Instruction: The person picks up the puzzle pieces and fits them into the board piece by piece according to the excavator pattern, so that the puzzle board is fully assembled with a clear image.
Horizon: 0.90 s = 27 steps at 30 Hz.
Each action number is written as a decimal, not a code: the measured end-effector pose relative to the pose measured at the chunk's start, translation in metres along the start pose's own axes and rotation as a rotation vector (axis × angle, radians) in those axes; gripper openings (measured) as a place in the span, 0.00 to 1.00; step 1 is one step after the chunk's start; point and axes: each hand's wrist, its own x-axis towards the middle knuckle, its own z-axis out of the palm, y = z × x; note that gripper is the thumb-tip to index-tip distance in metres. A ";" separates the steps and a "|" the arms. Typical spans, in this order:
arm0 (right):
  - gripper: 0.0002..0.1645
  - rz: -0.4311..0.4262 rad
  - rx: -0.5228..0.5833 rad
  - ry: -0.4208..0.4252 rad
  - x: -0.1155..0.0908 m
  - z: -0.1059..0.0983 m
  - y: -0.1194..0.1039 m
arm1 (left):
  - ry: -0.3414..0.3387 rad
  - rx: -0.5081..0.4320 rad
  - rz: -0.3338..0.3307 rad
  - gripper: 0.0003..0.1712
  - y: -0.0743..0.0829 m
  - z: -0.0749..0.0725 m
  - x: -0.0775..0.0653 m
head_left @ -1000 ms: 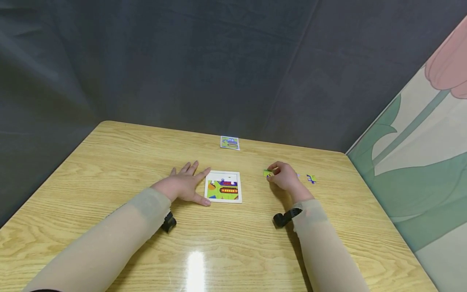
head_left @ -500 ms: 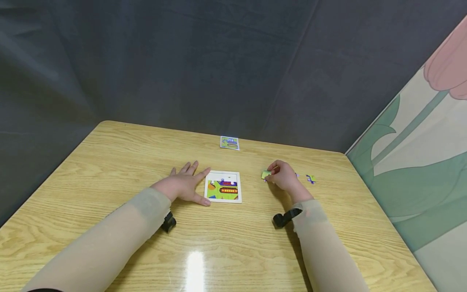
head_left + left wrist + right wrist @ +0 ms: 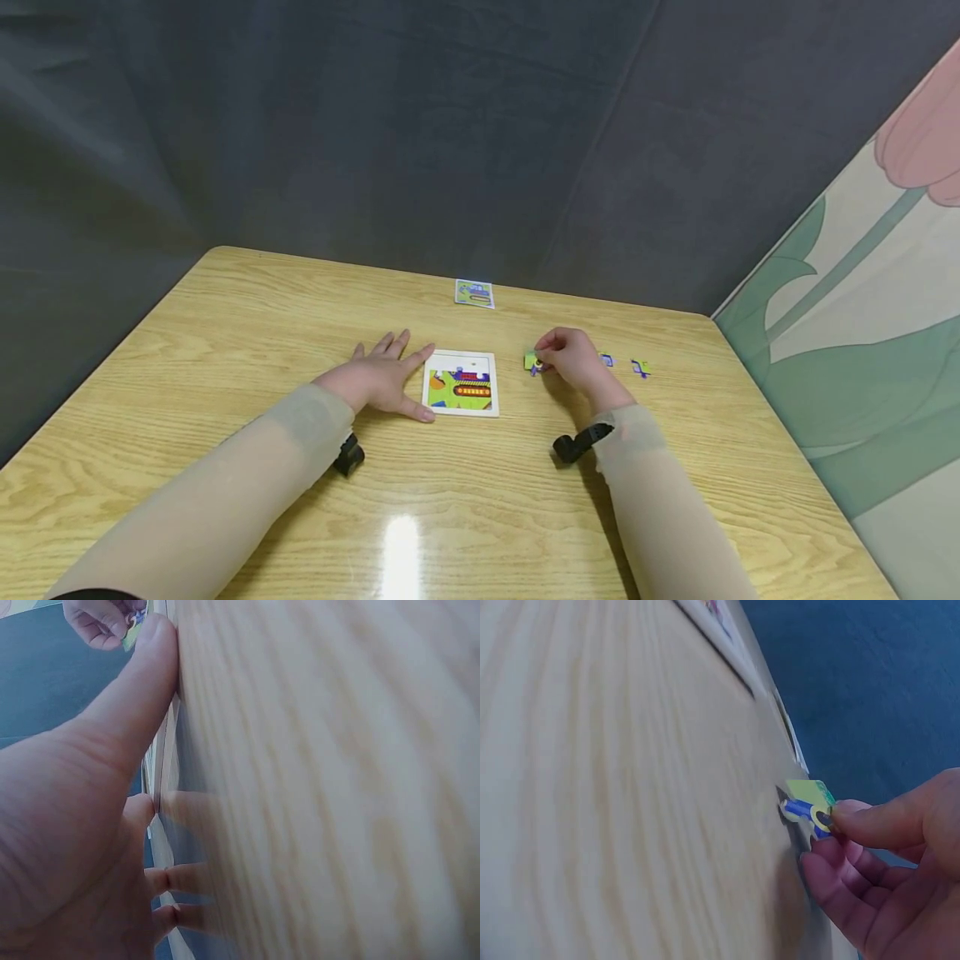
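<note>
A square puzzle board (image 3: 461,384) with a white frame lies mid-table, partly filled with a colourful vehicle picture; its upper strip shows white. My left hand (image 3: 381,382) is spread flat at its left side, with thumb and index fingertip touching the frame's edge. To the right of the board, my right hand (image 3: 573,360) pinches a green, blue and yellow puzzle piece (image 3: 810,808) between thumb and fingers. In the right wrist view the piece is tilted, close to the tabletop. My fingers hide part of it.
Two loose puzzle pieces lie right of my right hand: one piece (image 3: 606,360) close by, another piece (image 3: 641,367) farther right. A small picture card (image 3: 474,293) lies near the table's back edge. A dark curtain (image 3: 450,142) hangs behind, and a flower-patterned cloth (image 3: 862,333) stands at right.
My right hand has shifted left toward the board with the puzzle piece, whose angle has changed. A loose piece behind the hand is now more exposed. My left hand stays in place.
</note>
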 end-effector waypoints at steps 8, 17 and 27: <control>0.05 0.017 0.117 -0.028 0.006 0.016 -0.019 | -0.006 -0.005 -0.002 0.69 0.002 0.000 0.002; 0.04 0.008 0.132 -0.072 0.010 0.042 -0.045 | -0.004 0.002 -0.009 0.69 0.000 0.002 0.001; 0.03 -0.023 0.130 -0.136 0.012 0.068 -0.063 | -0.002 0.003 -0.018 0.69 0.000 0.001 0.002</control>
